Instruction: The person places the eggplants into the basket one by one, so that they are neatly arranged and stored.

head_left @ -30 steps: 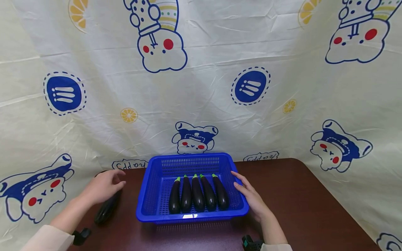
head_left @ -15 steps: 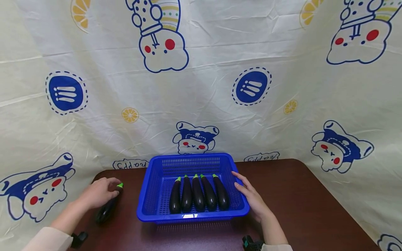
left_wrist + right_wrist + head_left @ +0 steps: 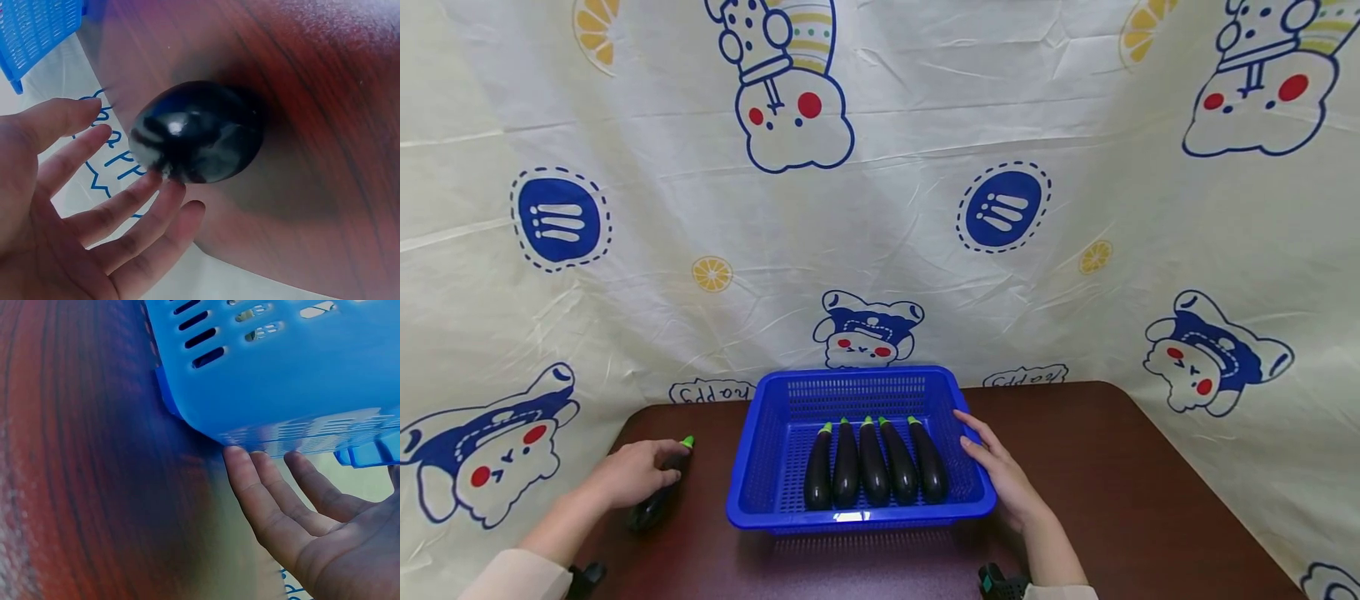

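Observation:
A dark eggplant with a green stem end lies on the table, left of the basket. My left hand is over its upper part, hiding much of it in the head view. In the left wrist view its rounded end faces the camera; the left fingers look loosely spread beside it, the thumb apart. Several more eggplants lie side by side in a blue plastic basket. At the basket's right side is my right hand. Its fairly straight fingers touch the outer wall below the rim.
The brown wooden table has rounded far corners. Behind it hangs a pale cloth printed with cartoon figures and orange slices. A dark device sits at the right wrist.
My left hand has come down and slightly back toward me over the lone eggplant, uncovering its green stem end. The right hand and the basket have stayed in place.

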Available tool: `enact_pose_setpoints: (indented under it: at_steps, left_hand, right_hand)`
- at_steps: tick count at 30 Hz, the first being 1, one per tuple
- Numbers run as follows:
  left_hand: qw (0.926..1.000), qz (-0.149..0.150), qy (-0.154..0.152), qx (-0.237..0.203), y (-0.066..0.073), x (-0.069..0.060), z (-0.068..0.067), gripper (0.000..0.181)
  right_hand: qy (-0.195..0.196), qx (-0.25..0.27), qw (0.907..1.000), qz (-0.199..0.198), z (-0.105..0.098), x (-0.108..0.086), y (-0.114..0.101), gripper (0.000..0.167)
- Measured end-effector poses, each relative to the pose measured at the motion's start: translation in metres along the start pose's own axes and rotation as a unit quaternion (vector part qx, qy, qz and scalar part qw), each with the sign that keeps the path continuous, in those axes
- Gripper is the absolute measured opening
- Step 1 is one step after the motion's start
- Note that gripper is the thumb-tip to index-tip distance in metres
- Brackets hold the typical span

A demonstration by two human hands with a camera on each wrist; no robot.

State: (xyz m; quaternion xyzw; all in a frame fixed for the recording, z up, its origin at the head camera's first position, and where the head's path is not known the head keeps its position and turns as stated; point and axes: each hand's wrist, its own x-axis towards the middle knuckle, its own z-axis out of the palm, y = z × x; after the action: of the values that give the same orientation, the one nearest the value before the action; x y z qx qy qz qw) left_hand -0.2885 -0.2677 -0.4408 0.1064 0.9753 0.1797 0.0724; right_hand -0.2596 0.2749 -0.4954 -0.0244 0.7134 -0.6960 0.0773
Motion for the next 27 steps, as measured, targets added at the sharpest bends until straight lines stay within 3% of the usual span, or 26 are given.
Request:
enact_pose_setpoints:
  at_steps: [13,27]
  left_hand:
    - [0.9997,-0.012,-0.022,0.002,-0.006,0.001,0.012,0.034]
    - [0.9998,-0.014,-0.011,-0.003,-0.002,0.003,0.008,0.034]
  right_hand:
    - [-0.001,0.005,1.0000,0.003,0.000,0.000,-0.001,0.052]
    - [-0.003,0.001,1.0000,0.006,-0.001,0.001,-0.001,0.052]
